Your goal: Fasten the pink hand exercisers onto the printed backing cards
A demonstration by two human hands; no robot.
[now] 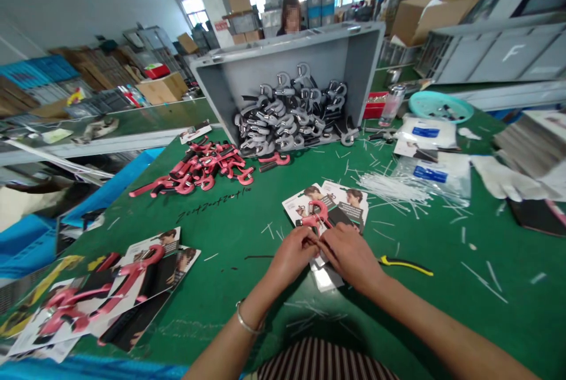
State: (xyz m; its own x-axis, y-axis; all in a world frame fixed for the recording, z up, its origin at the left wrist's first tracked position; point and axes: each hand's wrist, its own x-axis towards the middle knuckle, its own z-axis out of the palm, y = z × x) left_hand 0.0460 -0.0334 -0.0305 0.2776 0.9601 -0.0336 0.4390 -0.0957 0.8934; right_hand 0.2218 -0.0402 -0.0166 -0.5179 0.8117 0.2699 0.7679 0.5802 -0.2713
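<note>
My left hand point(294, 257) and my right hand point(351, 253) meet over printed backing cards point(289, 206). Both have their fingers pinched together, fingertips touching. What lies between them is hidden. A pink hand grip point(319, 209) with dark handles lies on the cards just beyond my fingers, and a thin white strip shows by it. The right hand partly covers the grip's dark handle. Below the hands the bottom of a card point(326, 277) sticks out. Yellow-and-black cutting pliers point(407, 264) lie right of my right hand, partly behind the wrist.
A grey crate point(287, 50) tipped on its side holds many grey hand grips point(292, 112). Pink grips point(207, 165) are piled left of it. Carded grips point(110, 291) lie at left. White cable ties point(393, 187), plastic bags point(437, 177) and a glove point(508, 178) lie at right. Another person sits behind the crate.
</note>
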